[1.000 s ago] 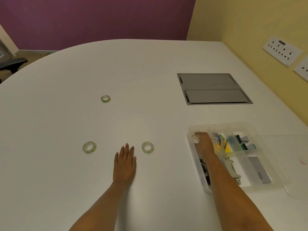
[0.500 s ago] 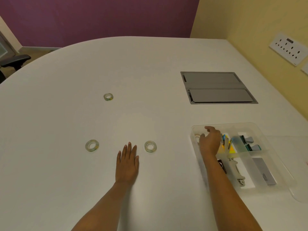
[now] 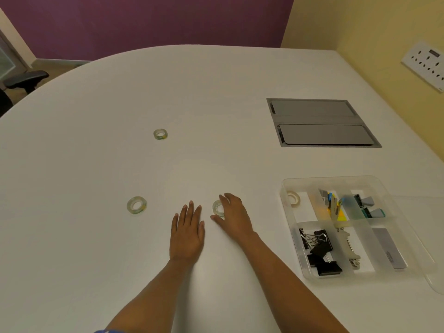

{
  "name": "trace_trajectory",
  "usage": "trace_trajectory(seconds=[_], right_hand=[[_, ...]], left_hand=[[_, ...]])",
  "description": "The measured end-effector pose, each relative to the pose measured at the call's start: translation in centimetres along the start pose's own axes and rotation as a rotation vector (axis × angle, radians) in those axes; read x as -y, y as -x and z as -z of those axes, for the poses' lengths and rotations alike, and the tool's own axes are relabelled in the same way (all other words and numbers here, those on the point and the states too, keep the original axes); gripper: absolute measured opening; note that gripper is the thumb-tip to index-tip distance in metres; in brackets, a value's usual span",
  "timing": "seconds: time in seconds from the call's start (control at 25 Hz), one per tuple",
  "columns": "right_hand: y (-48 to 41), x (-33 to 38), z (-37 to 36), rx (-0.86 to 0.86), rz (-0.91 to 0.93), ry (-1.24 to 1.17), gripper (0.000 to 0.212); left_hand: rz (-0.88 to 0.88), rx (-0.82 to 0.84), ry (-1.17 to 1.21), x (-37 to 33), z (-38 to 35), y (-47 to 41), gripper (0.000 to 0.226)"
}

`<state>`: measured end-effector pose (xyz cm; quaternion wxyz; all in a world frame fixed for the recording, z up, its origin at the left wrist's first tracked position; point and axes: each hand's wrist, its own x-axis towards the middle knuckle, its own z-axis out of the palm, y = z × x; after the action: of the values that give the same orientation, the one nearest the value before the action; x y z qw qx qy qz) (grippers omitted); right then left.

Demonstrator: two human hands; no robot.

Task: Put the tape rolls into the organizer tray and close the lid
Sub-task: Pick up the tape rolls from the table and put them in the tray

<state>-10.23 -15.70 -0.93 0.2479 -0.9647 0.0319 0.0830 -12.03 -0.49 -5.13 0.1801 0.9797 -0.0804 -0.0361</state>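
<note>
Right hand (image 3: 234, 216) is down on the nearest tape roll (image 3: 218, 207), fingers curled over its far edge and thumb set on the near side, a pinch forming around the ring, though whether it is truly clamped or only touching I cannot tell from this angle. The roll lies flat on the white table (image 3: 96, 236), so coming at it from above with fingers on either side looks like the sensible way to get under that thin rim. Left hand (image 3: 187, 233) lies just beside it, palm flat on the table, fingers spread and holding nothing; my read is that it is simply bracing while the other works. Further left, a second tape roll (image 3: 136, 205) sits alone, and a third tape roll (image 3: 160, 134) lies well beyond, toward the middle of the table. Off to the right, the clear organizer tray (image 3: 288, 219) stands open, and one tape roll in the tray (image 3: 293, 197) already rests in the far-left compartment, presumably the slot meant for the rest. Binder clips (image 3: 319, 255) fill the compartment nearer the person. The transparent lid (image 3: 432, 272) lies flat just right of the tray, partly cut off by the frame edge, out of the way for loading. Three rolls to go, then the lid.
</note>
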Motion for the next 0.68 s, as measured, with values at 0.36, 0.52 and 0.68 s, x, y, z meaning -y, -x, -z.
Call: trace_trajectory(seconds=[0.36, 0.52, 0.68], right_hand=[[0.0, -0.9, 3.4, -0.208, -0.034, -0.219, 0.053], [0.1, -3.5, 8.7, -0.437, -0.193, -0.346, 0.052], [1.2, -7.7, 12.0, -0.552, -0.371, -0.334, 0.052]], left_hand=[[0.003, -0.009, 0.010, 0.1, -0.2, 0.0, 0.051], [0.002, 0.005, 0.011, 0.1, -0.2, 0.1, 0.051], [0.007, 0.010, -0.008, 0.1, -0.2, 0.1, 0.051]])
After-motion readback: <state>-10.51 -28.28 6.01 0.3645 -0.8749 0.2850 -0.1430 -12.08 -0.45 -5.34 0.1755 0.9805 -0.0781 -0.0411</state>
